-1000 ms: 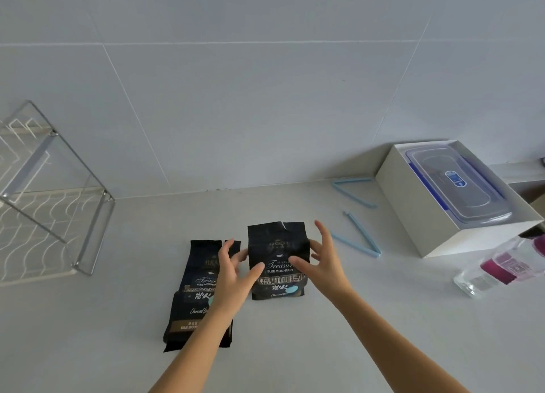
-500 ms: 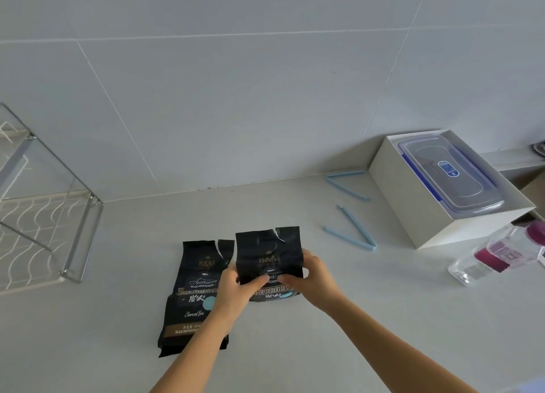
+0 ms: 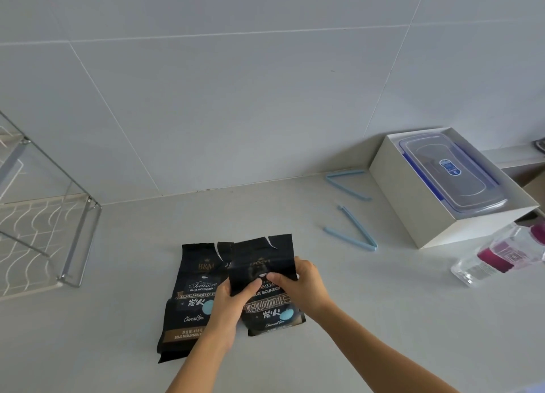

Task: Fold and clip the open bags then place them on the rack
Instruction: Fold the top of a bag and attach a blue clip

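Observation:
Two black coffee bags with torn-open tops sit on the grey counter. The right bag (image 3: pixel 262 263) stands in front of me, its upper part bent toward me. My left hand (image 3: pixel 233 307) and my right hand (image 3: pixel 300 286) both pinch it at its middle, thumbs on the front. The left bag (image 3: pixel 191 292) lies flat beside it, partly hidden by my left hand and forearm. Two light blue sealing clips lie open to the right: one (image 3: pixel 354 230) nearer, one (image 3: pixel 346 183) by the wall. The wire rack (image 3: pixel 44 224) stands at the far left.
A white open box (image 3: pixel 413 203) holding a clear lidded plastic container (image 3: pixel 451 174) sits at the right by the wall. A clear plastic bottle with a magenta label (image 3: pixel 501 254) lies on the counter at the right edge. The tiled wall rises behind the counter.
My hands went from open beside the right bag to gripping it. The bag's top is now bending toward me. The view has shifted a little to the right.

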{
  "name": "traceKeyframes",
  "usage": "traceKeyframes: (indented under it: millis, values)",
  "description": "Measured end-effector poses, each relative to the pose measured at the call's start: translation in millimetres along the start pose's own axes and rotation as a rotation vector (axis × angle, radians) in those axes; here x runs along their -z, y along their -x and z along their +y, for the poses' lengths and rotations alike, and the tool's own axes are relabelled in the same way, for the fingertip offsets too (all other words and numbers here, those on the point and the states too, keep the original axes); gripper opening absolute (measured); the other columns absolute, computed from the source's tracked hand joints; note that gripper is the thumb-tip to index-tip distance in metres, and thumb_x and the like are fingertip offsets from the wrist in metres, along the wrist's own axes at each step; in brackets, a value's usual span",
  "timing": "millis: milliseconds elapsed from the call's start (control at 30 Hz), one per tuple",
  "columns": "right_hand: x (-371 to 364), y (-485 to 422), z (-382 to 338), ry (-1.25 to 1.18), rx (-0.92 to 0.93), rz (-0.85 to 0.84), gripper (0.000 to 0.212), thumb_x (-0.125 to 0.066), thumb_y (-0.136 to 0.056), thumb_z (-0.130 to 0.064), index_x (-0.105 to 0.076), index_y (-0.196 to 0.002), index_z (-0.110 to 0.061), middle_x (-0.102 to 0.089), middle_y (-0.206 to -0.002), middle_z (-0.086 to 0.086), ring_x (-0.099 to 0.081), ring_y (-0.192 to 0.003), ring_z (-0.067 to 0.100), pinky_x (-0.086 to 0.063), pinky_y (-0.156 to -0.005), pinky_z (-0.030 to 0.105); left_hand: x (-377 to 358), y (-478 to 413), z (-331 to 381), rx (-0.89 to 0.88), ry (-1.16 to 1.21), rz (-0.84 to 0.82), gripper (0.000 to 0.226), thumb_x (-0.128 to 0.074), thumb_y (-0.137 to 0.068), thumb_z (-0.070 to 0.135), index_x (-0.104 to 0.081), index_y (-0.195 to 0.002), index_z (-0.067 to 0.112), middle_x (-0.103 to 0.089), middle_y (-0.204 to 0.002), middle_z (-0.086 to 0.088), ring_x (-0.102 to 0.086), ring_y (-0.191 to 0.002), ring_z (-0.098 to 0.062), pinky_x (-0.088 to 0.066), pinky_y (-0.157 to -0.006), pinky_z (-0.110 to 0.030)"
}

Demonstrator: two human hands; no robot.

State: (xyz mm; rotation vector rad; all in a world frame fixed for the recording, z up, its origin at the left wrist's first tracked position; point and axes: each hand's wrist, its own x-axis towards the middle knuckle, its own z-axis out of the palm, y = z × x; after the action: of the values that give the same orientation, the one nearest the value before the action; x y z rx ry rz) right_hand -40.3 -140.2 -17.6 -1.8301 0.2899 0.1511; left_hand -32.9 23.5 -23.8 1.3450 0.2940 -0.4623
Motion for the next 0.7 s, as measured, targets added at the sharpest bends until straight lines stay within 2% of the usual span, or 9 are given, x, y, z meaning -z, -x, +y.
traceKeyframes:
  millis: [100, 200, 300, 400, 467, 600, 700]
  values:
    - [4.7, 1.5, -0.5, -0.119, -0.030, -0.026, 0.018, -0.072, -0.081, -0.020, -0.069, -0.096, -0.010, -0.075, -0.092, 0.006, -0.072, -0.083, 0.018, -0.060, -0.077, 0.041, 0.5, -1.2, 0.8, -0.008, -0.043, -0.003, 0.022, -0.077, -0.070, 0.024, -0.071, -0.090, 0.021, -0.077, -0.085, -0.001, -0.073, -0.078, -0.015, -0.056, -0.056, -0.022]
    - [13.5, 3.8, 0.0, -0.155, -0.042, -0.057, 0.015, -0.071, -0.082, -0.016, -0.069, -0.094, -0.009, -0.076, -0.091, 0.005, -0.073, -0.081, 0.018, -0.060, -0.074, 0.037, -1.5, -3.8, 1.9, -0.019, -0.108, -0.017, 0.014, -0.073, -0.076, 0.019, -0.070, -0.090, 0.019, -0.077, -0.084, -0.002, -0.073, -0.078, -0.017, -0.055, -0.055, -0.020]
    - [14.5, 7.1, -1.0, -0.198, -0.028, -0.058, 0.008, -0.069, -0.083, -0.013, -0.071, -0.090, -0.015, -0.076, -0.090, 0.004, -0.073, -0.081, 0.018, -0.059, -0.069, 0.029, -5.0, -3.2, 3.2, -0.062, -0.168, -0.026, 0.013, -0.073, -0.078, 0.019, -0.069, -0.090, 0.021, -0.077, -0.084, 0.000, -0.073, -0.078, -0.016, -0.055, -0.056, -0.019]
    - [13.9, 7.2, -3.7, -0.165, -0.019, -0.075, 0.008, -0.069, -0.083, -0.013, -0.070, -0.086, -0.020, -0.076, -0.090, 0.004, -0.073, -0.081, 0.018, -0.060, -0.070, 0.029, -6.3, -2.5, 6.2, -0.111, -0.219, -0.013, 0.018, -0.074, -0.076, 0.022, -0.067, -0.092, 0.022, -0.076, -0.083, 0.004, -0.072, -0.077, -0.010, -0.054, -0.054, -0.016]
    - [16.4, 6.6, -4.9, -0.132, -0.015, -0.114, 0.010, -0.070, -0.081, -0.014, -0.070, -0.084, -0.023, -0.076, -0.088, 0.000, -0.073, -0.081, 0.017, -0.060, -0.071, 0.030, -8.0, -2.7, 6.6, -0.136, -0.263, -0.013, 0.024, -0.077, -0.073, 0.023, -0.065, -0.093, 0.024, -0.075, -0.082, 0.012, -0.071, -0.077, -0.005, -0.052, -0.052, -0.013]
    - [16.7, 6.2, -2.6, -0.177, -0.041, -0.118, 0.010, -0.071, -0.080, -0.014, -0.072, -0.090, -0.018, -0.077, -0.088, 0.002, -0.073, -0.082, 0.020, -0.060, -0.074, 0.035, -8.9, -4.0, 2.9, -0.162, -0.263, 0.005, 0.025, -0.079, -0.069, 0.024, -0.065, -0.090, 0.025, -0.074, -0.079, 0.015, -0.071, -0.075, -0.005, -0.052, -0.052, -0.013]
    - [14.8, 5.3, -3.5, -0.217, -0.072, -0.128, 0.010, -0.072, -0.080, -0.015, -0.072, -0.087, -0.021, -0.077, -0.085, -0.002, -0.073, -0.080, 0.018, -0.059, -0.067, 0.027, -9.7, -5.9, 1.4, -0.190, -0.274, 0.022, 0.022, -0.079, -0.069, 0.026, -0.064, -0.086, 0.030, -0.074, -0.079, 0.015, -0.071, -0.077, -0.007, -0.052, -0.051, -0.013]
